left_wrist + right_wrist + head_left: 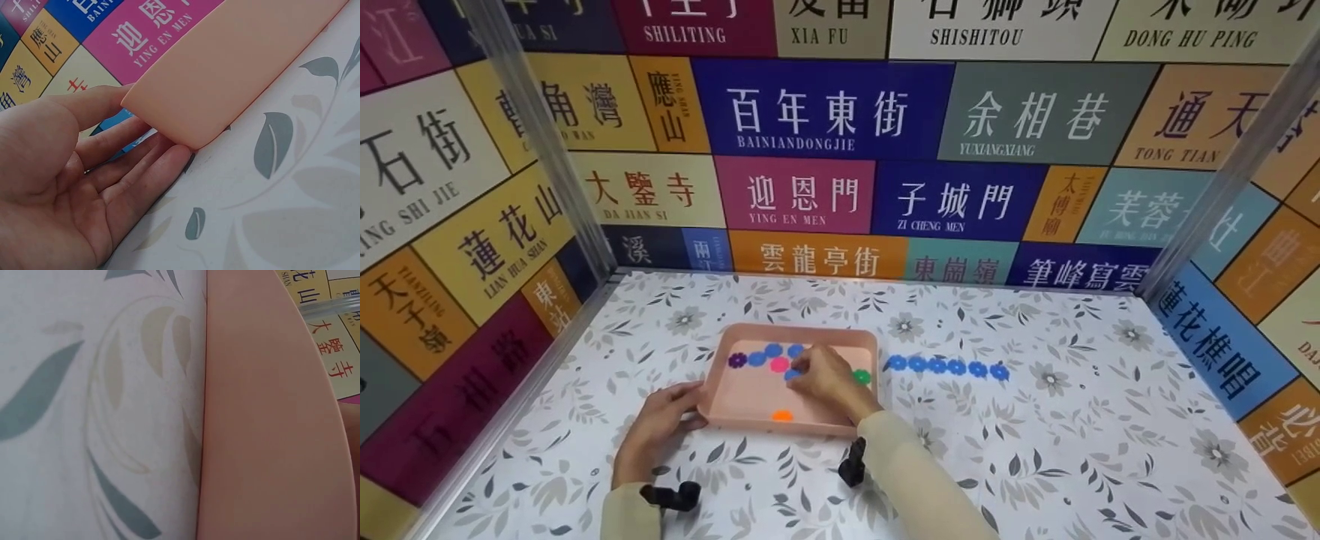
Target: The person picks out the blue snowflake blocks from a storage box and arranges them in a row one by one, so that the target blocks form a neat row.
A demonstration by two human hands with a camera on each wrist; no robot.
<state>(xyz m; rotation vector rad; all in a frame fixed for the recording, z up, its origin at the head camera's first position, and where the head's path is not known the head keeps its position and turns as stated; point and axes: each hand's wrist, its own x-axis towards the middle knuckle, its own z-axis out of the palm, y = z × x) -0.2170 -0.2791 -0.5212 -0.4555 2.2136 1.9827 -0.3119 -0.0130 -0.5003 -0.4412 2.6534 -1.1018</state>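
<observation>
A shallow pink tray (pixel 825 427) stands on the table with small flower-shaped plastic pieces in it. My right hand (pixel 832 382) reaches over its near wall. Thumb and fingertips pinch a blue flower piece (pixel 792 374), partly covered by the fingers. Near them lie a pink flower piece (pixel 779 364), several blue ones and a purple flower piece (pixel 737 361). An orange piece (pixel 782 415) is by the near wall, a green piece (pixel 862 376) at the right. My left hand (pixel 664 412) touches the tray's left near corner, its fingers (pixel 149 183) extended against the outside.
To the tray's right, several blue flower pieces (pixel 937 366) lie in a row on the leaf-patterned tablecloth (pixel 1050 450). Panels with large printed characters (pixel 821 109) wall the table at the back and both sides. Transparent corner strips (pixel 551 142) run upward. Each wrist carries a black mount (pixel 671 496).
</observation>
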